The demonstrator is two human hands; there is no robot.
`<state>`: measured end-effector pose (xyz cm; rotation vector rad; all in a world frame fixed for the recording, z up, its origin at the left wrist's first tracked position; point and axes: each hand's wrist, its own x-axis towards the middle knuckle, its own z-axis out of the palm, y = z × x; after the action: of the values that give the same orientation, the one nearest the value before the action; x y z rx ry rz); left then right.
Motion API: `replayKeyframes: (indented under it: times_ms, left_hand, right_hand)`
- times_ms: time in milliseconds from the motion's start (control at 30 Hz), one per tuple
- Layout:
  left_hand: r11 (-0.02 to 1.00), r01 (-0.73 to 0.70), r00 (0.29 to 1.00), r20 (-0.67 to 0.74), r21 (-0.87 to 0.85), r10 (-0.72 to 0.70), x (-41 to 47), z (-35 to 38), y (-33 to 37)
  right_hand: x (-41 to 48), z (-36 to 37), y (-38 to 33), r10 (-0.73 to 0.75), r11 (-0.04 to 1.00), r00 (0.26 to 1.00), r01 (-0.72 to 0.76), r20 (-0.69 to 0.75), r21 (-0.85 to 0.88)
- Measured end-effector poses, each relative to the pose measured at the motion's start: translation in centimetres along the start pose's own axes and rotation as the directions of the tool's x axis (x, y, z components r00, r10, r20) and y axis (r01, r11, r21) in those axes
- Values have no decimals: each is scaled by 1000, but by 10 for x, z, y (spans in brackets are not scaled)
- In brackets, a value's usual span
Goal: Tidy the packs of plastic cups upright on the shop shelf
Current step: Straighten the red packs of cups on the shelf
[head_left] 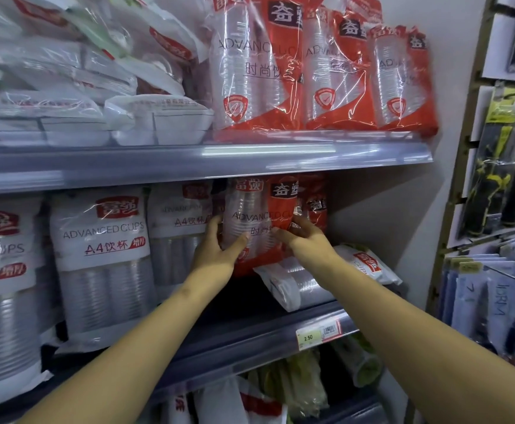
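Middle shelf [250, 335], right of centre: red-and-clear pack of cups [257, 215] standing upright, held between both hands; left hand [216, 250] on its left flank, thumb across the front film, other fingers wrapped round behind; right hand [306, 240] on its right flank, fingers curled onto the red panel; both hands clamped on the pack, neither spread free.

Just right and below, a white-labelled pack [314, 278] lies on its side, one end under the right wrist, apparently touching the held pack's base; not yet stood up. To the left, white A4 cup packs [101, 258] stand in a row, the nearest pressed close to the left hand. Upper shelf: three more red packs [317, 71] upright, leaning a little.

Risks, as judged: film is slick and loose, so the grip may slide and the pack sag or tip once let go; the stack inside is tall and narrow-footed, likely to lean right into the open gap by the wall; the lying pack may block the base from sitting flat; a hard squeeze could crack thin cups.

Materials: crinkled glossy wrap, strong glare; ribbed clear cups nested in twin columns; rigid grey shelf lip with a yellow price tag [309, 338].
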<state>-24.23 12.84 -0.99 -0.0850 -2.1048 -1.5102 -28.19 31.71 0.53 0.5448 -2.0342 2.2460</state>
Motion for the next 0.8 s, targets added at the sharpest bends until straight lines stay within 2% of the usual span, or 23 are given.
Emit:
replayKeyframes:
  times_ms: [500, 800]
  left_hand:
    - [997, -32, 999, -12, 66, 33, 8, -1, -1]
    - [992, -86, 996, -11, 95, 87, 9, 5, -3]
  right_hand:
    - [19, 6, 6, -78, 997, 997, 77, 31, 13]
    - [27, -3, 15, -87, 988, 996, 90, 28, -126]
